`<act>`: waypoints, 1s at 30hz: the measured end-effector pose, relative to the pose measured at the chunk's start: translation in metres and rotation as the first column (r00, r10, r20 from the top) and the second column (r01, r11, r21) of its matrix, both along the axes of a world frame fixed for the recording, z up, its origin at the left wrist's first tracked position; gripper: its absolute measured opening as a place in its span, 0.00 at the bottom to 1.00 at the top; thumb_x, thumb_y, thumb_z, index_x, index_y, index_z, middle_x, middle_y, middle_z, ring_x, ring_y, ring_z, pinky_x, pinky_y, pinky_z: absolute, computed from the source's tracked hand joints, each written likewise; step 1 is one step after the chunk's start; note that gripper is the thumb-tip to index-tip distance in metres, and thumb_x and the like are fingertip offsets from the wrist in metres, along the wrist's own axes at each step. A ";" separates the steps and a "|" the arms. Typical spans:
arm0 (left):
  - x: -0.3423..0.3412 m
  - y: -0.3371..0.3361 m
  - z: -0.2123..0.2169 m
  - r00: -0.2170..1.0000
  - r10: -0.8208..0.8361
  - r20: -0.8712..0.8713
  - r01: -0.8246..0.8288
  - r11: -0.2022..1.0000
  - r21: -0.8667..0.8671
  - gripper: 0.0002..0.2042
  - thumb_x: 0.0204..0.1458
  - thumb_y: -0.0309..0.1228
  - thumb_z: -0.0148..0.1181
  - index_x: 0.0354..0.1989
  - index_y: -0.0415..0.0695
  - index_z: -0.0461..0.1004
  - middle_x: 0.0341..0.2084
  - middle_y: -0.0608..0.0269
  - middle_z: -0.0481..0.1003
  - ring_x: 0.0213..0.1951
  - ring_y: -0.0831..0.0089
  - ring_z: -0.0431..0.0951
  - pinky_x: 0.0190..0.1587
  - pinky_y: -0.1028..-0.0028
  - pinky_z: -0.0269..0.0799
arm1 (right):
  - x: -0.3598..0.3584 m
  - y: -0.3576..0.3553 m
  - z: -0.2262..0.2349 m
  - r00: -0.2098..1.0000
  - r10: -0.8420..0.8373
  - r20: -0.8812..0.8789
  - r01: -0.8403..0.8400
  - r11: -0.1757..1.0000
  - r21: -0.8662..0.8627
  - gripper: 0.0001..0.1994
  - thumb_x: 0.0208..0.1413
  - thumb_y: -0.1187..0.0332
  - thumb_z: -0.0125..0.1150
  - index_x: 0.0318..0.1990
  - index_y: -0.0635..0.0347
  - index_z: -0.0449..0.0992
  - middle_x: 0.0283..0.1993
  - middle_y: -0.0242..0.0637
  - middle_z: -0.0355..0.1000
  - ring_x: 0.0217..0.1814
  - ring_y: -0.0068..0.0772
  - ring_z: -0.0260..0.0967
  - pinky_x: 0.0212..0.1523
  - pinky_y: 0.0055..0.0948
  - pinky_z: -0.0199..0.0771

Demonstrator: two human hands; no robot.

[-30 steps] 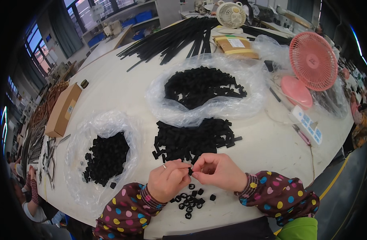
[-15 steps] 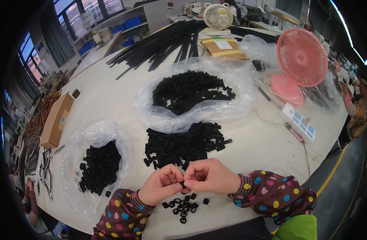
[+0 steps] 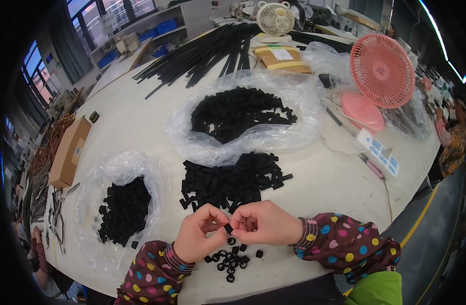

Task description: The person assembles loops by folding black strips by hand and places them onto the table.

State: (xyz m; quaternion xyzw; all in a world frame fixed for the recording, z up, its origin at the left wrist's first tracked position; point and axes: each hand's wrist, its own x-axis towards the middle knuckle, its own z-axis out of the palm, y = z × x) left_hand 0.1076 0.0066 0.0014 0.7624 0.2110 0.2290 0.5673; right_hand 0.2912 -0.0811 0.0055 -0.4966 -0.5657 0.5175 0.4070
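Close together at the near middle of the table, my left hand and my right hand pinch one small black piece between their fingertips. It looks like a short folded strip or loop; fingers partly cover it. Just below lies a small group of black square-looking loops, some showing open centres. Beyond my hands spreads a pile of short black strip pieces. Farther back, an open clear plastic bag holds many more of them. Another clear bag, at the left, contains small black pieces.
Long black strips lie at the far side. On the right are a pink fan, a white power strip and pink-handled scissors. A cardboard box stands at left. Other people sit around the edges.
The black piece now shows more clearly between my fingertips, with my hands turned slightly. Both hands stay in nearly the same spot. The whole view has shifted a little.
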 end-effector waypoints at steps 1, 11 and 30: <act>-0.002 0.004 0.001 0.997 -0.062 0.042 0.074 0.909 -0.410 0.06 0.46 0.21 0.57 0.33 0.39 0.68 0.34 0.61 0.73 0.37 0.74 0.75 0.40 0.76 0.71 | 0.001 0.000 0.001 1.000 0.001 -0.001 -0.001 1.000 -0.001 0.07 0.48 0.68 0.61 0.30 0.61 0.73 0.25 0.29 0.69 0.22 0.17 0.65 0.25 0.18 0.65; -0.009 0.020 -0.003 0.970 -0.238 0.053 0.207 0.690 -0.694 0.06 0.53 0.28 0.57 0.34 0.40 0.69 0.33 0.66 0.72 0.37 0.77 0.75 0.45 0.75 0.72 | -0.003 -0.002 -0.004 0.982 -0.091 0.168 0.041 0.960 0.276 0.05 0.50 0.70 0.59 0.32 0.58 0.70 0.28 0.31 0.66 0.26 0.24 0.68 0.25 0.22 0.67; 0.006 -0.011 0.005 0.989 0.050 0.140 -0.047 0.998 -0.030 0.07 0.44 0.19 0.60 0.31 0.37 0.70 0.32 0.59 0.75 0.34 0.76 0.76 0.41 0.77 0.75 | -0.016 -0.003 -0.012 0.746 -0.584 0.320 0.108 0.580 0.808 0.08 0.39 0.75 0.62 0.27 0.55 0.69 0.24 0.29 0.65 0.20 0.29 0.65 0.20 0.24 0.64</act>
